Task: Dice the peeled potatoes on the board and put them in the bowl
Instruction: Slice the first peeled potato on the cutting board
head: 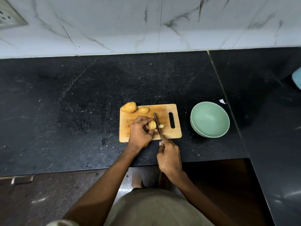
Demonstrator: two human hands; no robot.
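- While the left hand (139, 133) pins a small peeled yellow potato (152, 125) to the rectangular wooden cutting board (130, 123), fingers curled over the top and thumb tucked in at the near side, the right hand (169, 156) is wrapped around the handle of a thin steel knife (157, 123).
- So both hands are clamped on something: left on the potato, right on the knife. They're close together but not touching.
- Knife blade runs pretty much front to back across the board and sits right at the potato's right end.
- Just on the other side of the blade there's a little pale cut-off slice (161, 126) lying on the board, next to the board's slot-shaped handle hole.
- Two more peeled yellow potatoes wait at the far left of the board: a bigger one (129, 107) hanging over the corner, and a smaller one (144, 110) right beside it.
- Round pale green bowl (210, 119) sits on the black speckled stone desk (73, 111) just to the right of the board, not touching it. No potato in it that I can see.
- Small white scrap (222, 101) lies on the desk behind the bowl.
- White marble-look tiled wall (146, 25) runs along the back of the desk.
- Something light blue (296, 78) pokes in at the right edge, can't tell what it is.
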